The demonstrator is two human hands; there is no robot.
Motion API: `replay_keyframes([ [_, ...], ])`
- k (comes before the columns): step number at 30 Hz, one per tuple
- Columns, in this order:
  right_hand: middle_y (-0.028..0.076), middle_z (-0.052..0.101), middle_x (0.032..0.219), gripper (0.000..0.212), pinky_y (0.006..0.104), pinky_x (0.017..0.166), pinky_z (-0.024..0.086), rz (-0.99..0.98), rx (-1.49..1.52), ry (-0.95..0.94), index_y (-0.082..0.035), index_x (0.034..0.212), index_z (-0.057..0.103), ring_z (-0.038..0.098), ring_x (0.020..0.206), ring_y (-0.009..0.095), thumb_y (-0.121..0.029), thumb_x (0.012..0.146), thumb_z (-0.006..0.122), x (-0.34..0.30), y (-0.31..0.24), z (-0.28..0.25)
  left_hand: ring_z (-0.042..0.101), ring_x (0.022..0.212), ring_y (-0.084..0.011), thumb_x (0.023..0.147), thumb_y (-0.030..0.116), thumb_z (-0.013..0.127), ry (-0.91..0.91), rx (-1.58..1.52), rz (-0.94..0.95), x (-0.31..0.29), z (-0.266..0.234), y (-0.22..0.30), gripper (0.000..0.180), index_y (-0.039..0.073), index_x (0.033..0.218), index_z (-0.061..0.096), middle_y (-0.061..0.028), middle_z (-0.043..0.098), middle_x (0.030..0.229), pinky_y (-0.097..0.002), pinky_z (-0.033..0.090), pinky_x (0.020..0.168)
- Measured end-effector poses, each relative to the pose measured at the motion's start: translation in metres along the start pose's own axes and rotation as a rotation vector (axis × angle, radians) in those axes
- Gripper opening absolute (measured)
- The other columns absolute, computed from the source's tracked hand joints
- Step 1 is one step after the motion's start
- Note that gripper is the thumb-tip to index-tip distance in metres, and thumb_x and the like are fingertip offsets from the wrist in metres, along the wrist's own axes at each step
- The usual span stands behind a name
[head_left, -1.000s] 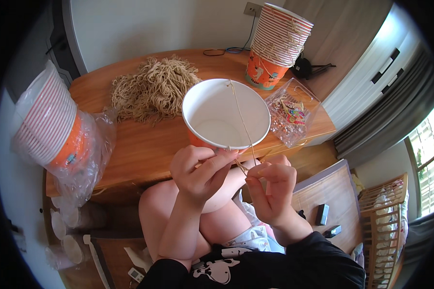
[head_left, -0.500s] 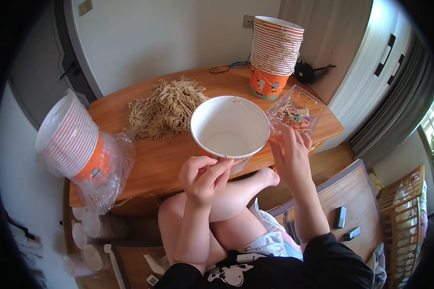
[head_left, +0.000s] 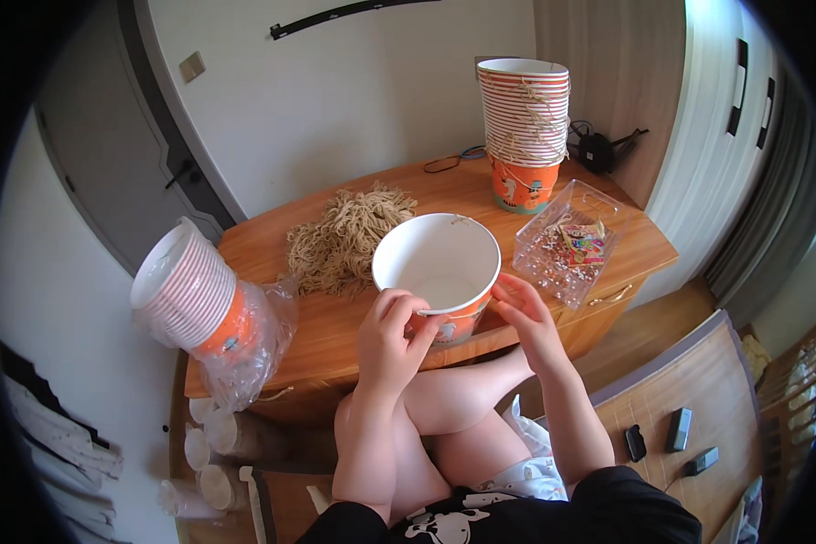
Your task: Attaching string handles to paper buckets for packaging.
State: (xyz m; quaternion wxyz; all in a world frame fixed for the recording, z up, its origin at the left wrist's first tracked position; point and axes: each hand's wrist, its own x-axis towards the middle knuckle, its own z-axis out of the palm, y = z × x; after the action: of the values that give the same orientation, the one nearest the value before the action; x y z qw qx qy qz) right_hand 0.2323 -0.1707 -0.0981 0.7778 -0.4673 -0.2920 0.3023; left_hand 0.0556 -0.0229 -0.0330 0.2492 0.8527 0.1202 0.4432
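An open paper bucket [head_left: 435, 263], white inside and orange printed outside, stands at the front of the wooden table. A short bit of twine shows at its far rim. My left hand [head_left: 393, 335] is closed on the near-left rim, thumb against the outer wall. Beside the bucket's right wall, my right hand [head_left: 528, 319] has thumb and fingers bent together as in a pinch; what they hold is too small to make out. Behind the bucket lies a tangled heap of beige twine [head_left: 349, 240]. A clear tray [head_left: 539, 263] holds small bits and a colourful packet [head_left: 583, 243].
A tall stack of paper buckets [head_left: 528, 118] with twine stands at the back right. More stacked buckets [head_left: 190, 290] lean in a plastic bag at the table's left end. Clear containers [head_left: 222, 485] stand below left. Small dark boxes [head_left: 680, 429] lie on a low surface at right.
The view has shifted, so the table sits lower and farther right. My right hand has come down and closer to the bucket's right wall. My left hand stays at the near rim.
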Motion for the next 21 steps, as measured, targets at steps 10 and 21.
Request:
replay_keyframes([
  [10,0.016,0.044,0.155,0.039,0.0543,0.116,0.029,-0.796,-1.031,-0.368,-0.011,0.099,0.071,0.034,0.146,0.039,-0.018,0.066,0.091,-0.035,-0.084,0.041,0.064,0.073,-0.0164,0.079,0.008,0.085,-0.137,-0.109,0.195,-0.024,-0.054,0.022,0.025,0.006,0.097,0.068,-0.0074,0.061,0.1,-0.0294,0.055,0.064],
  [21,0.011,0.065,0.122,0.031,0.0475,0.099,0.046,-1.491,-1.343,0.514,-0.006,0.115,0.065,0.057,0.113,0.038,-0.023,0.089,0.072,0.151,-0.273,0.024,0.056,0.123,-0.0359,0.092,0.025,0.069,0.238,0.972,0.15,0.025,-0.279,-0.016,0.047,0.011,0.134,0.055,-0.0128,0.057,0.133,-0.0465,0.046,0.104],
])
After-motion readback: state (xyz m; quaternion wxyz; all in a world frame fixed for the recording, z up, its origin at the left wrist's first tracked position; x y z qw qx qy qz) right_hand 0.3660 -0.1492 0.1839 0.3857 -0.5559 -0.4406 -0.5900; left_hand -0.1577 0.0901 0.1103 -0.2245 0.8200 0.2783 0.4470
